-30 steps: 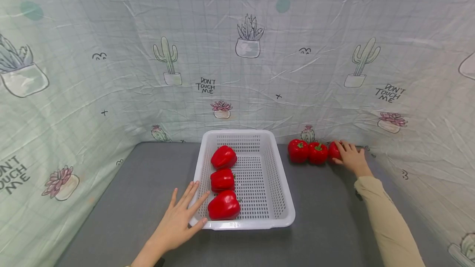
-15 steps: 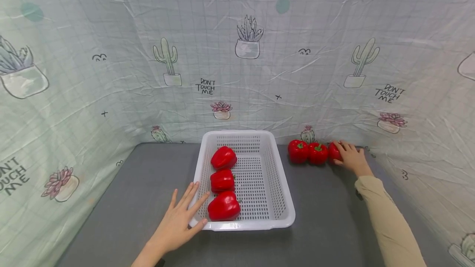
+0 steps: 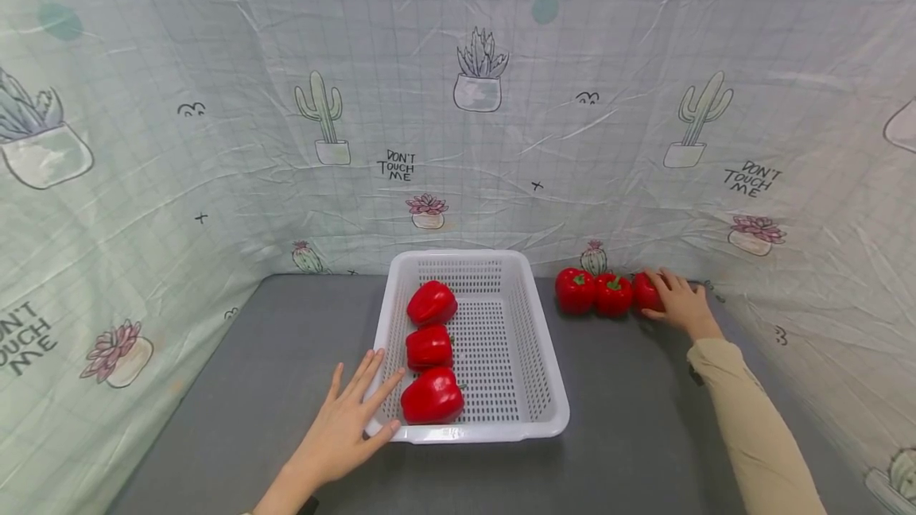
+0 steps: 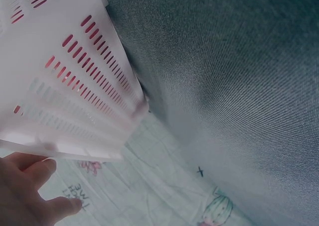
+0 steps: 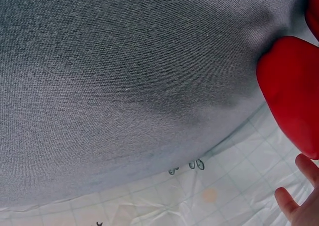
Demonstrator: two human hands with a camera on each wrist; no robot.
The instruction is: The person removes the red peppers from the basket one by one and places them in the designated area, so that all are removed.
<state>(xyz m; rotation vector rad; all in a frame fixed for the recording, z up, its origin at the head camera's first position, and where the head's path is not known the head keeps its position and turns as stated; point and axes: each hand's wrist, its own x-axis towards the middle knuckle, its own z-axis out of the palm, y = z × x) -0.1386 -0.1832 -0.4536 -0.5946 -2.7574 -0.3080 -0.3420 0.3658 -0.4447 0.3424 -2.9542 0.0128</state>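
A white perforated plastic basket (image 3: 508,340) stands on the dark grey table. Three red bell peppers line its left side: a far one (image 3: 432,303), a middle one (image 3: 429,347) and a near one (image 3: 432,396). My left hand (image 3: 339,427) lies with spread fingers at the basket's near left corner, touching the rim. To the right of the basket, a row of red peppers holds a left one (image 3: 575,291), a middle one (image 3: 613,296) and a right one (image 3: 646,293). My right hand (image 3: 683,308) rests over the right pepper, partly hiding it; fingertips touch a pepper (image 5: 291,86) in the right wrist view.
A pale curtain (image 3: 501,165) printed with cacti hangs behind the table (image 3: 286,356) and along both sides. The pepper row sits close to its foot. Table surface lies in front of the basket and between it and my right sleeve (image 3: 751,427).
My right hand has shifted very slightly to the right on the pepper. The left hand, basket and peppers have stayed in place.
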